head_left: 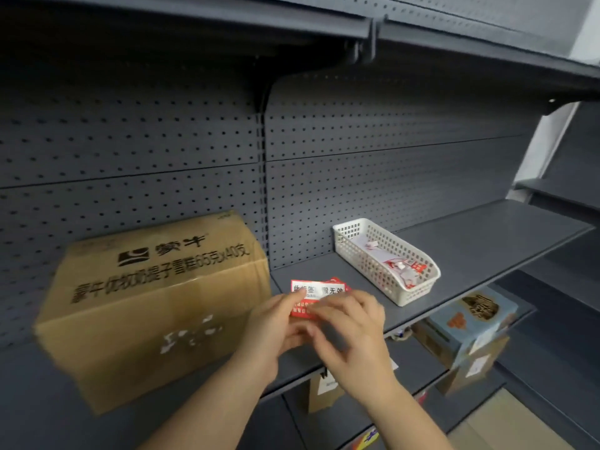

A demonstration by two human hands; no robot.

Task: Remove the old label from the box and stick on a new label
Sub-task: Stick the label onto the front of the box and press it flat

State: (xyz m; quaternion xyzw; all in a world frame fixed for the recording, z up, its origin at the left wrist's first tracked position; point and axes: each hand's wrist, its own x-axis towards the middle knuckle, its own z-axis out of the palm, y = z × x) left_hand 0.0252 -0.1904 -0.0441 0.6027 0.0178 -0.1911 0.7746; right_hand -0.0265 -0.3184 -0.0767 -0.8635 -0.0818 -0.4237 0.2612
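Brown cardboard fills the left of your view: the box (152,306) sits on the dark grey metal shelf (470,251), turned a little so one corner points toward you, with black printed characters along its upper front. On its lower front face you can see a patch of white torn scraps (191,336), ragged bits of paper stuck to the cardboard. Just right of the box, above the shelf's front edge, both your hands meet on a red and white label (316,297). Your left hand (276,329) pinches the label's left side, thumb on its face, fingers behind it. Your right hand (350,323) comes in from the right with its fingers curled over the label's lower right part, covering much of the red band; it is blurred, so you cannot tell exactly how its fingertips grip. The label is held apart from the box, touching only your hands. Farther right on the same shelf stands a white plastic basket (418,287) holding crumpled red and white paper pieces (402,269). Behind everything runs the grey perforated back panel (373,177), and on the lower shelves to the right sit several smaller cartons (470,323).
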